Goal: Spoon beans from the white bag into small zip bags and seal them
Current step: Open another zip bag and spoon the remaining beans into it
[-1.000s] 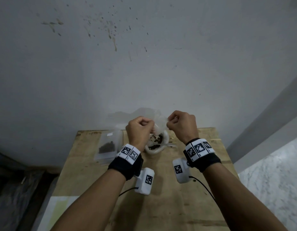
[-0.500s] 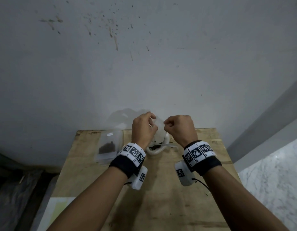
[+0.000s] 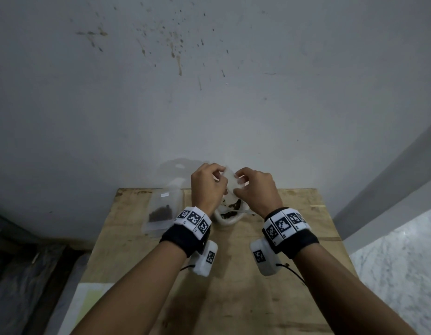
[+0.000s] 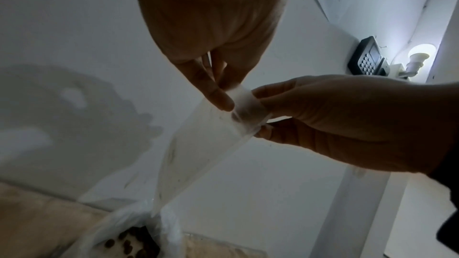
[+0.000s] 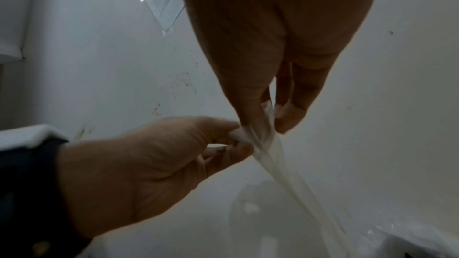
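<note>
My left hand (image 3: 218, 176) and right hand (image 3: 241, 180) hold a small clear zip bag (image 3: 230, 183) up by its top edge, over the white bag (image 3: 227, 220) of brown beans. In the left wrist view my left fingertips (image 4: 221, 101) pinch the zip bag (image 4: 198, 154) at its mouth, right beside my right hand (image 4: 323, 117). The right wrist view shows my right fingertips (image 5: 250, 119) pinching the same rim of the zip bag (image 5: 285, 174). No beans show inside it. The white bag (image 4: 129, 242) stands open below.
A zip bag holding beans (image 3: 161, 213) lies on the wooden table (image 3: 270, 298) to the left of the white bag, on other clear bags. A thin white handle (image 3: 237, 211) lies across the white bag's mouth. The grey wall stands right behind the table.
My hands have drawn closer together at the top of the small zip bag, and both now pinch its mouth almost side by side. The white bag has stayed put.
</note>
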### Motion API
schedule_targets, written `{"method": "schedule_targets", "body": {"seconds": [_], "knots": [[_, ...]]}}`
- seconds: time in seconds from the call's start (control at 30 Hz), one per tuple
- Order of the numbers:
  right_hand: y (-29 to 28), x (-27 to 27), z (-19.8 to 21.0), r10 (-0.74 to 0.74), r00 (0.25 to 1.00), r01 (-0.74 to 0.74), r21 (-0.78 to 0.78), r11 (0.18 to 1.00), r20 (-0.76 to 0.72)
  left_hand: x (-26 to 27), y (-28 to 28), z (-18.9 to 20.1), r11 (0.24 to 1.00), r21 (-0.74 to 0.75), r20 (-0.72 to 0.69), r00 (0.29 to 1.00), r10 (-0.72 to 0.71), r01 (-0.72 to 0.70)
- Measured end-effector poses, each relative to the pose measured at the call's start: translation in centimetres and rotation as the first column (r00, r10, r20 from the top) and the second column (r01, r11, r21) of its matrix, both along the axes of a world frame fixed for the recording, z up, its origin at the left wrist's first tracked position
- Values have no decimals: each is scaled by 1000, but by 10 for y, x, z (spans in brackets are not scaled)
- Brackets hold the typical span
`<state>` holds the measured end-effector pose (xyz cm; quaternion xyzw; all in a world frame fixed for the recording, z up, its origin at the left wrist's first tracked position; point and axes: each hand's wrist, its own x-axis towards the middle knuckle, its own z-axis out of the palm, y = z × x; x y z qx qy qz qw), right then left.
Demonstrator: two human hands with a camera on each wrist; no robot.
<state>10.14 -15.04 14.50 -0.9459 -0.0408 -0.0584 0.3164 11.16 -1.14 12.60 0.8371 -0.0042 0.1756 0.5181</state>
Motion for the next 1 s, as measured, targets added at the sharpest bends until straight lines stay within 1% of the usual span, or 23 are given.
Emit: {"method": "schedule_targets", "body": {"seconds": [0.1, 0.23, 0.33, 0.4, 0.47, 0.53, 0.57, 0.63, 0.7, 0.77, 0.83, 0.9, 0.93, 1.0], "knots": [[0, -2, 1, -34, 999, 36, -40, 999, 42, -5, 6, -3, 993, 113, -4, 1000, -24, 25], [-6, 2, 4, -133, 988, 133, 8, 991, 83, -13, 10, -1, 955, 272, -44, 992, -114, 122], [-5, 4, 5, -162, 980, 163, 7, 987, 111, -13, 11, 5, 938, 313, -61, 989, -134, 147], [-5, 4, 4, -133, 981, 138, -22, 990, 144, -11, 13, 8, 937, 320, -42, 990, -132, 138], [-5, 3, 3, -33, 988, 45, -74, 996, 148, -8, 15, 10, 938, 330, 15, 994, -112, 101], [-3, 1, 3, 60, 992, -47, -121, 992, 111, -6, 17, 8, 942, 329, 78, 993, -89, 58], [-3, 0, 2, 80, 991, -66, -133, 989, 107, -5, 19, 7, 944, 326, 93, 992, -89, 54], [-6, 2, -1, 66, 988, -50, -116, 992, 138, -2, 22, 6, 944, 320, 85, 990, -111, 78], [-9, 2, -2, 20, 986, -14, -36, 999, 168, 1, 25, 3, 938, 326, 63, 987, -146, 118], [-11, 2, -1, -19, 988, 9, 66, 998, 152, 2, 25, 2, 932, 333, 67, 983, -173, 141], [-12, 3, 2, -54, 994, 38, 167, 985, 96, 1, 24, 2, 952, 258, 84, 978, -192, 165], [-12, 4, 5, -67, 996, 52, 231, 971, 56, -2, 25, 1, 959, 126, 28, 965, -260, 255], [-13, 5, 6, -68, 997, 54, 252, 966, 45, -4, 26, -1, 941, 77, -41, 944, -327, 329], [-15, 6, 8, -64, 998, 55, 287, 956, 23, -7, 28, -9, 877, 41, -188, 866, -463, 478]]}}
